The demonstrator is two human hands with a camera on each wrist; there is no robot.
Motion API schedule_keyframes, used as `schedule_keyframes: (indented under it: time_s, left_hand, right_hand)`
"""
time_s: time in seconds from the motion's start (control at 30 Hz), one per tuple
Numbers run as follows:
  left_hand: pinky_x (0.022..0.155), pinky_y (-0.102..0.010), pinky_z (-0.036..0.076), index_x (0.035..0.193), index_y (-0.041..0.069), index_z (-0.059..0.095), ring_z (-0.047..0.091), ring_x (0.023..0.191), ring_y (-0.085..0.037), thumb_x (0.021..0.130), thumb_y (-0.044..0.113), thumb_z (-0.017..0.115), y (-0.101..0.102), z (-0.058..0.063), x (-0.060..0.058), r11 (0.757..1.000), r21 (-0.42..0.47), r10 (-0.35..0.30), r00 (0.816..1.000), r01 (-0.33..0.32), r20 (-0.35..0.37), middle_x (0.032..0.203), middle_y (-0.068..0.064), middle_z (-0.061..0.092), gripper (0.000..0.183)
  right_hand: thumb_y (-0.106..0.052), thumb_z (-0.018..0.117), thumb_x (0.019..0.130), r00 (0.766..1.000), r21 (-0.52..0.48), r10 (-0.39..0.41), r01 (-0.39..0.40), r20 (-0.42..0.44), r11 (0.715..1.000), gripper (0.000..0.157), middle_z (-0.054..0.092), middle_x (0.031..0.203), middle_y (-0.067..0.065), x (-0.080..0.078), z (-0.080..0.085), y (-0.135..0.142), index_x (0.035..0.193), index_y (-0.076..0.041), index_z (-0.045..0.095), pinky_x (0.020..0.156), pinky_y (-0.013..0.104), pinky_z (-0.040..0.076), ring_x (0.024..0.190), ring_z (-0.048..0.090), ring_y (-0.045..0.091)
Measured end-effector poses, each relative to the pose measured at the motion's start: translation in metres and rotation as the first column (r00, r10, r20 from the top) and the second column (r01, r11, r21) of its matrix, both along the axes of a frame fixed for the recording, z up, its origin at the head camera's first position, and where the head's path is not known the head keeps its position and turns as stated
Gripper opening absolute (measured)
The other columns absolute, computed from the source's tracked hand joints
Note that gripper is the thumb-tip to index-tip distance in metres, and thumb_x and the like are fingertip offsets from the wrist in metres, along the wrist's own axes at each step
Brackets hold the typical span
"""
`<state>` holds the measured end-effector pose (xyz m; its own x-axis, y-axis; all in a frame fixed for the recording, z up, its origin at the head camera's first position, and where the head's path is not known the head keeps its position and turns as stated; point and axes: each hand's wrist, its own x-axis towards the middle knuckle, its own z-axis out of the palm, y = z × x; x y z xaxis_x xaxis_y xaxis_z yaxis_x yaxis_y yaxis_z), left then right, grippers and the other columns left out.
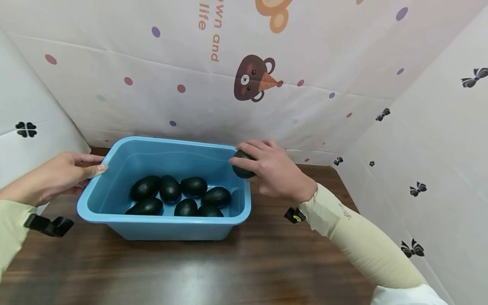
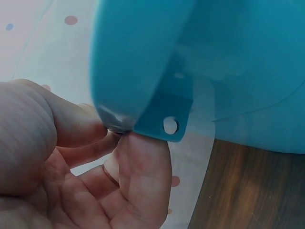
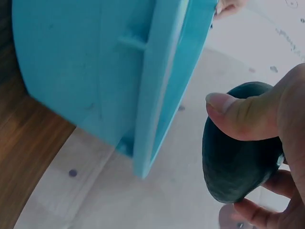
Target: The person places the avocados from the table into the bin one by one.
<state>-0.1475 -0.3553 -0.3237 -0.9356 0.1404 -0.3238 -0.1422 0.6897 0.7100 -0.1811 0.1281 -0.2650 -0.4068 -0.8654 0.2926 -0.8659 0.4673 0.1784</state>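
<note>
A blue plastic basin (image 1: 164,229) stands on the table with several dark avocados (image 1: 170,189) lying on its floor. At its left end my left hand (image 1: 66,176) pinches the rim between thumb and fingers, which the left wrist view shows close up below the rim (image 2: 128,71). Over the right end of the basin, my right hand (image 1: 272,169) holds one avocado (image 1: 242,164) at rim height. In the right wrist view that avocado (image 3: 238,152) is gripped between thumb and fingers, apart from the basin wall (image 3: 86,62).
The dark wooden table (image 1: 289,262) extends in front and to the right of the basin. A pale printed sheet (image 1: 202,101) with dots and a bear rises close behind it. White patterned sheets (image 1: 411,140) stand at both sides.
</note>
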Motion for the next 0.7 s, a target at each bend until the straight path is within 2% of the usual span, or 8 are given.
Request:
schedule_keyframes:
  time_s: [0.2, 0.4, 0.53, 0.7]
  left_hand:
    - [0.078, -0.052, 0.065, 0.157, -0.016, 0.021, 0.070, 0.091, -0.024, 0.112, 0.036, 0.046, 0.000, 0.000, 0.001, 1.000, -0.010, -0.001, 1.000, 0.001, -0.004, 0.131, -0.044, 0.056, 0.073]
    - [0.078, -0.052, 0.065, 0.157, -0.016, 0.021, 0.070, 0.091, -0.025, 0.112, 0.036, 0.045, 0.000, -0.001, 0.000, 1.000, -0.012, 0.003, 1.000, -0.003, -0.005, 0.133, -0.045, 0.054, 0.073]
    - [0.077, -0.051, 0.066, 0.157, -0.016, 0.021, 0.071, 0.089, -0.024, 0.112, 0.035, 0.046, 0.001, -0.002, -0.001, 1.000, -0.004, 0.020, 1.000, -0.020, 0.001, 0.129, -0.043, 0.058, 0.072]
    - [0.077, -0.051, 0.066, 0.157, -0.016, 0.020, 0.071, 0.088, -0.023, 0.113, 0.035, 0.045, 0.002, -0.001, -0.001, 1.000, 0.008, 0.025, 1.000, -0.025, 0.007, 0.125, -0.041, 0.061, 0.072]
  right_hand:
    - [-0.023, 0.083, 0.087, 0.999, 0.094, 0.049, -0.048, -0.002, 0.994, 0.056, 0.063, 0.143, 0.011, 0.012, 0.005, -0.021, 0.141, -0.022, 0.066, 0.106, 0.053, 0.049, 0.135, 0.057, 0.032]
    - [-0.033, 0.082, 0.091, 0.998, 0.199, 0.068, -0.070, 0.018, 0.977, 0.061, 0.062, 0.143, 0.008, 0.021, 0.011, -0.040, 0.147, -0.025, 0.059, 0.101, 0.049, 0.052, 0.133, 0.058, 0.028]
    - [-0.039, 0.079, 0.093, 0.996, 0.257, 0.082, -0.086, 0.026, 0.963, 0.063, 0.062, 0.141, 0.006, 0.024, 0.014, -0.052, 0.150, -0.026, 0.055, 0.096, 0.044, 0.052, 0.132, 0.057, 0.024]
    - [-0.043, 0.075, 0.096, 0.995, 0.295, 0.087, -0.100, 0.055, 0.950, 0.063, 0.062, 0.135, 0.002, 0.024, 0.015, -0.066, 0.152, -0.026, 0.052, 0.096, 0.043, 0.053, 0.125, 0.059, 0.021]
